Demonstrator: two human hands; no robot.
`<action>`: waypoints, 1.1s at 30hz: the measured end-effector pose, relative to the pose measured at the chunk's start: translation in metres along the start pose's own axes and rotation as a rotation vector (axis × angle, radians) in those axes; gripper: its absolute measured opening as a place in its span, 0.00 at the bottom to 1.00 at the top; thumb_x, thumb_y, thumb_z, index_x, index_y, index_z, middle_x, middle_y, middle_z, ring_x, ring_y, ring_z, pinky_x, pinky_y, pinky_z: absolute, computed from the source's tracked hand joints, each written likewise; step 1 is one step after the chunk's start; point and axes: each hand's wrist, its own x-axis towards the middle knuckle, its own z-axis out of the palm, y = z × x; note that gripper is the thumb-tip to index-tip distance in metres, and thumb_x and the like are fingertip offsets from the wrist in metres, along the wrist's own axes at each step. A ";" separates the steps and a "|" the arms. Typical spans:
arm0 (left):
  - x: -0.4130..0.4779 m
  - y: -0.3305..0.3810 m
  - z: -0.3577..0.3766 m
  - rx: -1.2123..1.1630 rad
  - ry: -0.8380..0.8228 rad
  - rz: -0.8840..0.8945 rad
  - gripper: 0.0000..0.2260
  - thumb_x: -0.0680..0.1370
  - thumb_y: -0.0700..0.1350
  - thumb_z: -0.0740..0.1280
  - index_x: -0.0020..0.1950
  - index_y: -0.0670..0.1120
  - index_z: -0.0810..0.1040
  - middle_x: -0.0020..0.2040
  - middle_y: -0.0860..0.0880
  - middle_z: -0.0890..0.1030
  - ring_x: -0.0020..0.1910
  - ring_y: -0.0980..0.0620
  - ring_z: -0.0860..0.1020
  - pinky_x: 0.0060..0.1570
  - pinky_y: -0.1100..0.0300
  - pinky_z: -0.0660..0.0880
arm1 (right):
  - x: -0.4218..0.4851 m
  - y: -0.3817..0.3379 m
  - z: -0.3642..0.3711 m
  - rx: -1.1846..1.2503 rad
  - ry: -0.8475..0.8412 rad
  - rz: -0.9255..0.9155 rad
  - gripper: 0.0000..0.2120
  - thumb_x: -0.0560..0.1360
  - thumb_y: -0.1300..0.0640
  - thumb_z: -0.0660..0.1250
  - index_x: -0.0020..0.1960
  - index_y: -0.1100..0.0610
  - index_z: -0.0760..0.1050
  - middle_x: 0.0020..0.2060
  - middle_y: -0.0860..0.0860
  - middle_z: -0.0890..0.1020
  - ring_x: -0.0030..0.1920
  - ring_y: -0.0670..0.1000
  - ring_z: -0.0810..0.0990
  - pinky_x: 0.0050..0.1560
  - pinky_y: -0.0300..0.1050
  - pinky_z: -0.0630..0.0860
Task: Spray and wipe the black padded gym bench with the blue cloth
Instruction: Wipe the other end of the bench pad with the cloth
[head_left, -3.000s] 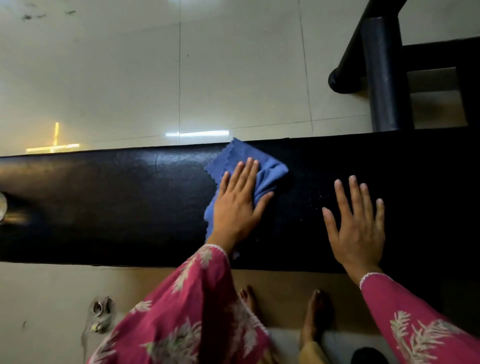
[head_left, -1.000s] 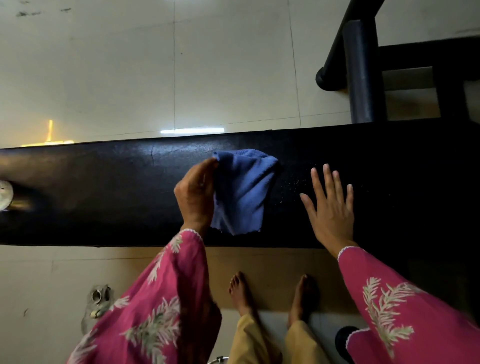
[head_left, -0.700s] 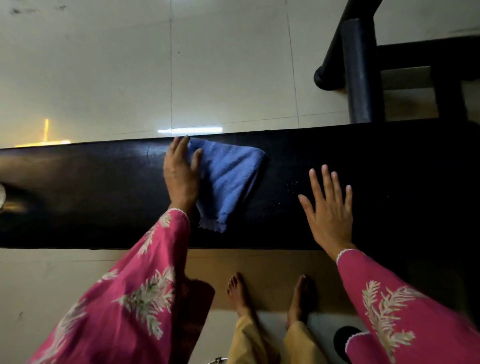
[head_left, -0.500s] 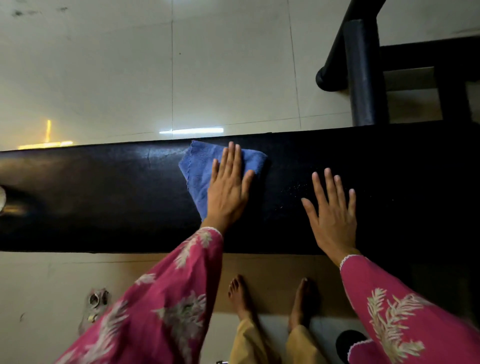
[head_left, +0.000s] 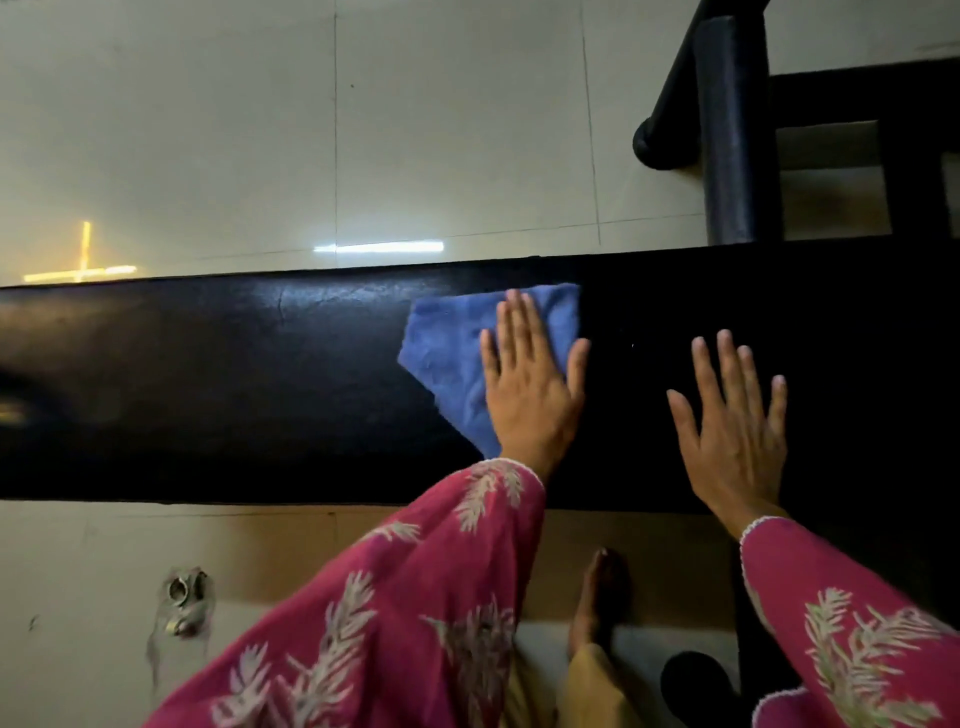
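A pale tiled floor surrounds the black padded bench, whose long axis runs left to right across the view. The left hand presses flat, fingers extended, on the blue cloth near the bench's far edge. The right hand rests splayed on the padding just beside it.

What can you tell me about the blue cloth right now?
The blue cloth looks like soft terry or microfibre, crumpled into a rough triangle tapering toward the near edge. It lies flat on the black padded bench, close to its far edge. The left hand presses it down with open palm and spread fingers, covering its right part. The right hand rests beside it, apart.
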 end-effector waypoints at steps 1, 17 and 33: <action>-0.010 0.001 0.002 0.018 -0.055 0.157 0.33 0.78 0.62 0.44 0.74 0.39 0.57 0.75 0.42 0.60 0.74 0.47 0.57 0.72 0.52 0.45 | 0.000 0.001 -0.001 -0.003 0.010 0.019 0.30 0.78 0.39 0.37 0.74 0.54 0.54 0.74 0.56 0.59 0.73 0.55 0.57 0.71 0.58 0.49; 0.063 -0.022 -0.004 0.080 0.029 0.146 0.32 0.78 0.61 0.47 0.76 0.43 0.51 0.77 0.45 0.54 0.76 0.51 0.50 0.73 0.54 0.39 | 0.003 0.019 -0.002 -0.005 0.035 0.055 0.29 0.78 0.40 0.38 0.75 0.52 0.50 0.74 0.54 0.56 0.74 0.53 0.54 0.71 0.56 0.48; -0.030 -0.001 0.013 0.072 -0.052 0.183 0.31 0.79 0.61 0.44 0.75 0.42 0.55 0.75 0.45 0.57 0.74 0.51 0.51 0.72 0.52 0.42 | 0.004 0.019 -0.001 0.001 0.050 0.051 0.28 0.79 0.41 0.40 0.75 0.53 0.52 0.74 0.54 0.59 0.73 0.54 0.57 0.71 0.56 0.50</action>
